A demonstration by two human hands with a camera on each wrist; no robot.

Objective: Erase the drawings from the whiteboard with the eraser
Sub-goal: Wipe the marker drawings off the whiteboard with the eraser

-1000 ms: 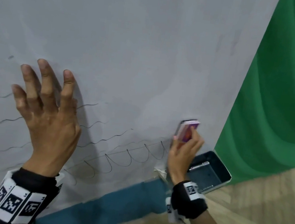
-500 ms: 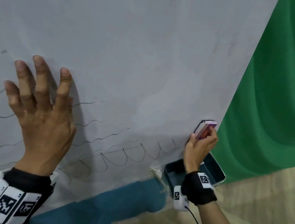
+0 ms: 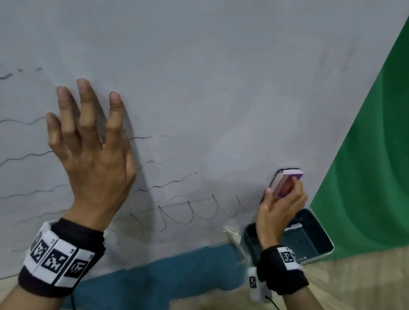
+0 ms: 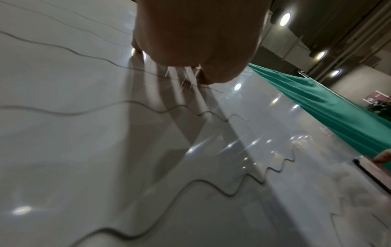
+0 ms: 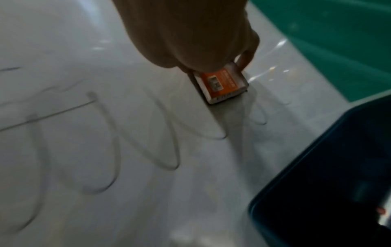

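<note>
Looks like large indoor hall or studio set up for recording. Green cloth backdrop (image 3: 391,152) hangs beside whiteboard (image 3: 211,52). Left wrist view shows high dark ceiling with round recessed lights (image 4: 285,19) and exposed ducting. Light wood floor (image 3: 362,290), blue mat (image 3: 170,279) under board. Tracking-marker wristbands (image 3: 56,263) on both wrists.

We count one whiteboard (image 3: 211,52), one eraser (image 3: 286,183), two hands, two marker-tagged wristbands, one dark tray (image 3: 317,235), one green curtain (image 3: 391,152).
</note>
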